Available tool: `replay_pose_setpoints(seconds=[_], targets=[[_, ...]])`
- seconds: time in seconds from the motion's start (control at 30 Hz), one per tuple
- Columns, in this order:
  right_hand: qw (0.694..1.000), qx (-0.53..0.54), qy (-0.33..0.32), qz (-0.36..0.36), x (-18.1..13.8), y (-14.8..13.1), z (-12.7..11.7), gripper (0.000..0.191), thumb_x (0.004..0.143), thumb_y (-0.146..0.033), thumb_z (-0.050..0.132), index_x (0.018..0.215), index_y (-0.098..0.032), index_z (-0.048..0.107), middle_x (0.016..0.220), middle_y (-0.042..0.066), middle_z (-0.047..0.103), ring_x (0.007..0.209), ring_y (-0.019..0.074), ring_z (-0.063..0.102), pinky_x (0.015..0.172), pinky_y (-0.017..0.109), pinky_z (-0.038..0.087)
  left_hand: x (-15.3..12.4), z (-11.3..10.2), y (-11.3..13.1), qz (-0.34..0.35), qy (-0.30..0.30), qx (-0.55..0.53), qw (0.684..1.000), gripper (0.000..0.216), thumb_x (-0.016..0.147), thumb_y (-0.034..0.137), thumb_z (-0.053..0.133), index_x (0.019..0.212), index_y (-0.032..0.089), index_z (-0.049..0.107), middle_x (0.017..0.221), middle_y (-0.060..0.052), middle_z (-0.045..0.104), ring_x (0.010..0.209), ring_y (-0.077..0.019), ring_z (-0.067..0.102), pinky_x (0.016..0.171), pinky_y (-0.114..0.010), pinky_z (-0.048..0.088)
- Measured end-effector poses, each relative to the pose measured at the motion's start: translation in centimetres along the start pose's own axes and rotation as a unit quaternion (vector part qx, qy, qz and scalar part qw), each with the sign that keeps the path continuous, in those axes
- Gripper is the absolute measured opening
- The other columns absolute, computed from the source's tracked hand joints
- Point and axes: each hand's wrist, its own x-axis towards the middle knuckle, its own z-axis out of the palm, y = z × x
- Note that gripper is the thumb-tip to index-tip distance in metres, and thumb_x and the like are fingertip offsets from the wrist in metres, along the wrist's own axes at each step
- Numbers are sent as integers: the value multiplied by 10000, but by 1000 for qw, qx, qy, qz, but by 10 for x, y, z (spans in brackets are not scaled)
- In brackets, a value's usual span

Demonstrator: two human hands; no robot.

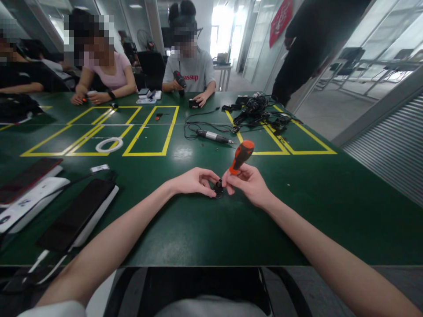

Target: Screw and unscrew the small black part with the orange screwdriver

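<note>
My left hand [194, 181] pinches a small black round part [218, 188] that rests on the green table [205, 229]. My right hand [247, 182] is closed round a screwdriver with an orange and black handle [242, 156]. The handle tilts up and to the right, and its tip points down at the black part. The tip itself is hidden by my fingers.
Dark flat devices [76, 213] and a white case [31, 200] lie at the left. An electric screwdriver [213, 137] and a tangle of black cables [257, 110] lie beyond my hands. A white ring [109, 145] sits among yellow markings. Other people sit across the table; one stands at the right.
</note>
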Motion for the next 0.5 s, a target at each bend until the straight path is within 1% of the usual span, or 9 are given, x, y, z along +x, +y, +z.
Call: replay_pose_setpoints(seconds=[0.07, 0.13, 0.23, 0.33, 0.43, 0.5], targets=[[1000, -23, 9, 2, 1, -2, 0, 364, 818, -493, 865, 813, -183, 675, 714, 18, 717, 506, 112, 605, 511, 259, 527, 0, 1, 0, -6, 12, 28, 1000, 514, 612, 290, 934, 1050, 133, 715, 786, -2, 732, 626, -91, 631, 596, -204, 457], [1000, -25, 7, 2, 2, -3, 0, 373, 841, -528, 833, 826, -179, 703, 726, 18, 710, 504, 111, 609, 507, 259, 520, 0, 2, 1, -8, 16, 44, 999, 517, 595, 317, 936, 1017, 136, 700, 726, 16, 707, 610, -95, 611, 576, -202, 436], [1000, -6, -8, 3, 2, -3, 1, 399, 873, -567, 786, 847, -178, 706, 748, 26, 720, 503, 114, 620, 494, 258, 510, -1, 3, 3, -6, 14, 53, 998, 497, 604, 331, 925, 990, 137, 679, 719, 21, 691, 612, -96, 605, 574, -202, 428], [1000, 3, -15, -1, 2, -2, 2, 401, 837, -558, 825, 896, -195, 665, 724, 13, 732, 500, 118, 618, 500, 259, 518, -2, 3, 5, -3, 18, 55, 998, 478, 613, 321, 919, 981, 138, 676, 750, 19, 692, 621, -87, 600, 593, -202, 438], [1000, -17, -4, -9, 2, -3, 2, 401, 821, -532, 851, 861, -207, 619, 684, -2, 721, 495, 115, 603, 504, 256, 517, -2, 4, 5, -2, 17, 50, 999, 480, 604, 313, 921, 977, 140, 673, 753, 22, 694, 619, -83, 595, 594, -203, 446], [999, -34, 4, -10, 2, -4, 2, 391, 834, -535, 839, 837, -198, 641, 656, -7, 693, 494, 113, 591, 505, 255, 510, -2, 3, 4, 0, 17, 45, 999, 484, 601, 312, 921, 980, 141, 675, 772, 18, 700, 627, -85, 602, 600, -207, 458]])
